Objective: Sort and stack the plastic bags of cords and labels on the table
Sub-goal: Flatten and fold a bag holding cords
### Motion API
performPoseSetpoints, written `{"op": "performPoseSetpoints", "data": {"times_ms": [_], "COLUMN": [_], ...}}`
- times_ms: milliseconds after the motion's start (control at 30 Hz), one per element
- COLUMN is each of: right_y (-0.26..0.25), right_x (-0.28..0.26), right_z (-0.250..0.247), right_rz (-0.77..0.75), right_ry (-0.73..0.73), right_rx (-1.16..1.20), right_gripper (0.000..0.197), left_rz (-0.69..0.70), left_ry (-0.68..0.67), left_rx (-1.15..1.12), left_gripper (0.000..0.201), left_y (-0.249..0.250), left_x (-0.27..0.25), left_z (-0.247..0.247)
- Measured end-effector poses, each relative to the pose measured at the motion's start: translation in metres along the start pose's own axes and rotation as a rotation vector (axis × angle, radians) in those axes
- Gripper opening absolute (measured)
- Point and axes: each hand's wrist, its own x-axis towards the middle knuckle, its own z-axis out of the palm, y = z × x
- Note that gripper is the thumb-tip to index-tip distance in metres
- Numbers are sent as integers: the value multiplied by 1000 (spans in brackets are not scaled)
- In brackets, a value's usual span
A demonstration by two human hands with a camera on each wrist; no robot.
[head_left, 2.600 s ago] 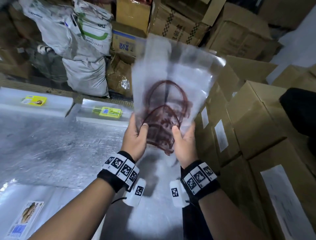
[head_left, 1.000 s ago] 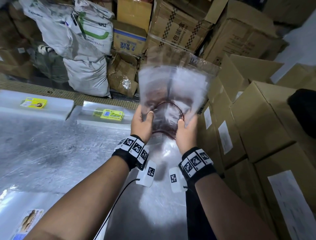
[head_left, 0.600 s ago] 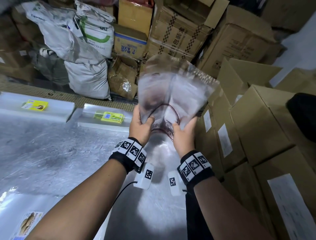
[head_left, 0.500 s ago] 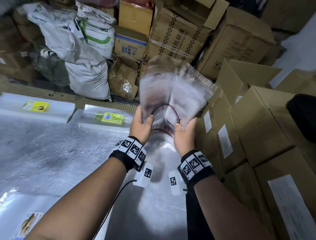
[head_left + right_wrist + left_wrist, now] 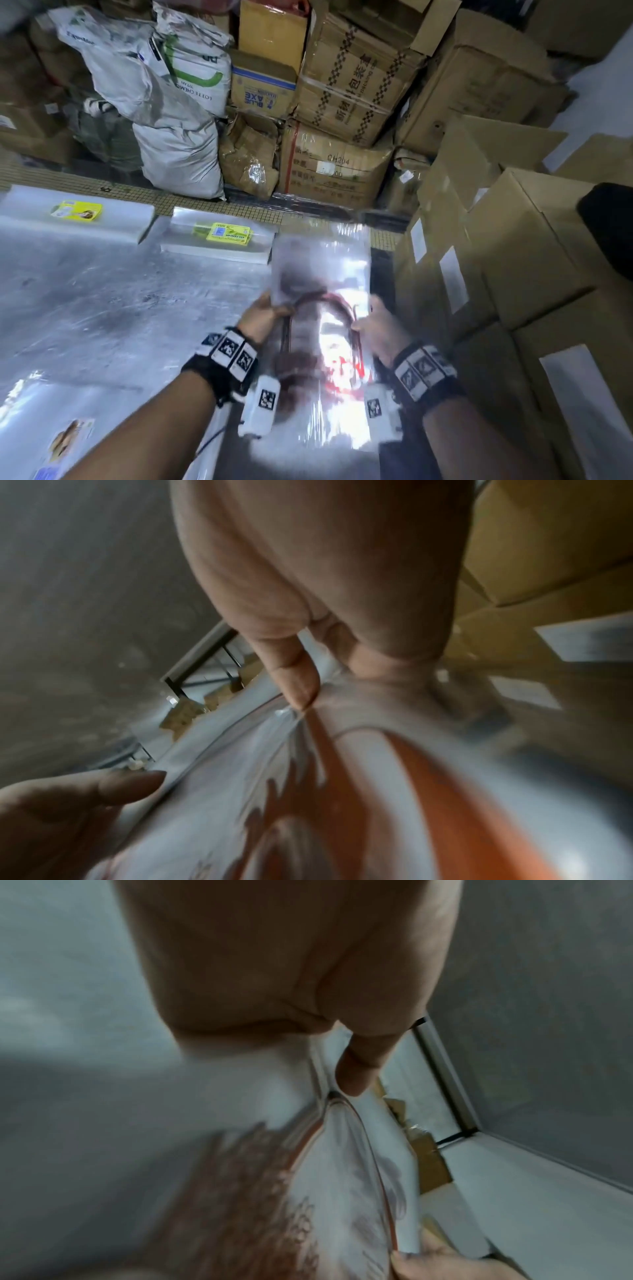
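Note:
A clear plastic bag with dark red cords (image 5: 322, 308) lies tilted low over the right side of the metal table (image 5: 102, 308). My left hand (image 5: 262, 317) grips its left edge and my right hand (image 5: 378, 325) grips its right edge. In the left wrist view my thumb (image 5: 356, 1074) presses on the bag (image 5: 342, 1191). The right wrist view shows a finger (image 5: 294, 685) pinching the bag (image 5: 377, 791) with the red cords blurred inside. Two stacks of flat bags with yellow labels lie at the table's far edge, one at the left (image 5: 77, 219) and one in the middle (image 5: 219, 236).
Cardboard boxes (image 5: 513, 257) stand close against the table's right side. Sacks (image 5: 171, 120) and more boxes (image 5: 342, 85) are piled behind the table. Another clear bag with a printed label (image 5: 65, 442) lies at the near left corner.
Both hands have swung the bag of cords down from upright in the air to low over the table, next to the middle stack. The grip on both edges is kept.

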Motion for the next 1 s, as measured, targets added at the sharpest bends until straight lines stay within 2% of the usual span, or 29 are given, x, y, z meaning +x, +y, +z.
{"op": "performPoseSetpoints", "data": {"times_ms": [33, 100, 233, 400, 500, 567, 600, 667, 767, 833, 900, 1000], "right_y": [14, 32, 46, 41, 32, 27, 26, 20, 7, 3, 1, -1], "right_x": [-1, -5, -8, -5, 15, 37, 51, 78, 107, 121, 126, 128], "right_z": [8, 20, 22, 5, -8, -14, -16, -18, -16, -14, -13, -17], "right_rz": [33, 68, 38, 76, 77, 28, -11, -82, -154, -159, -190, -240], "right_ry": [-20, -31, -39, -83, -44, 45, 96, 159, 146, 141, 143, 84], "right_rx": [17, 68, 96, -11, -54, -81, -98, -134, -231, -277, -258, -235], "right_gripper": [30, 33, 40, 13, 17, 9, 11, 35, 48, 41, 16, 20], "left_rz": [-45, -49, -43, -27, -45, -56, -58, -55, -48, -50, -59, -98], "left_ry": [30, 113, 124, 127, 104, 89, 83, 78, 54, 35, 28, 38], "left_rx": [-46, -1, 14, 69, 60, 35, 26, 31, 43, 37, -9, -47], "left_gripper": [29, 35, 37, 36, 37, 37, 37, 33, 26, 24, 23, 25], "left_y": [-17, -42, -52, -53, -51, -52, -53, -53, -53, -54, -54, -56], "left_x": [-4, -5, -10, -12, -13, -13, -12, -12, -13, -15, -18, -19], "left_z": [-2, -5, -3, -4, -4, -5, -6, -6, -6, -6, -5, -8]}}
